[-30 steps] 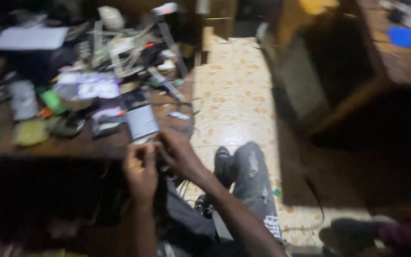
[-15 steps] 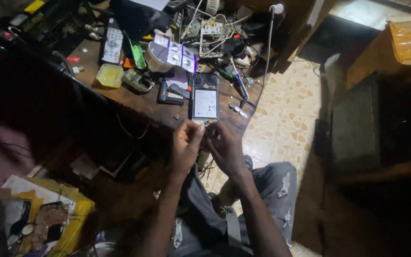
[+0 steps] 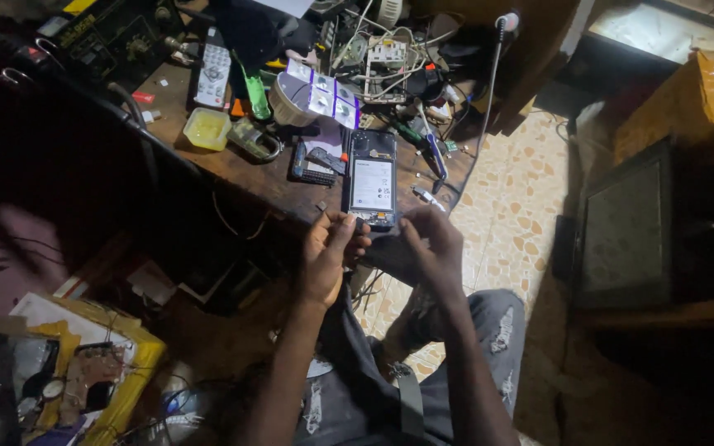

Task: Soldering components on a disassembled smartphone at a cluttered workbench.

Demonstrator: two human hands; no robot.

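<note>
Phone [image 3: 372, 183] lies opened on the tabletop [image 3: 233, 165], long axis pointing away; left hand [image 3: 330, 254] and right hand [image 3: 431, 239] pinch at its near end, fingers curled.

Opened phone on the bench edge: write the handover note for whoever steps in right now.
Left hand: fingers pinched at the bottom edge of the opened black phone with its white battery showing; whether they hold a small part cannot be told.
Right hand: at the phone's bottom right corner, fingers curled, contents unclear.
The phone lies flat at the near edge of the cluttered brown wooden workbench, back cover off.
Nearby: small dark keypad phone to its left, white remote control farther back.
Done: back is open. Left: the work at the bottom edge, then closing up.
</note>
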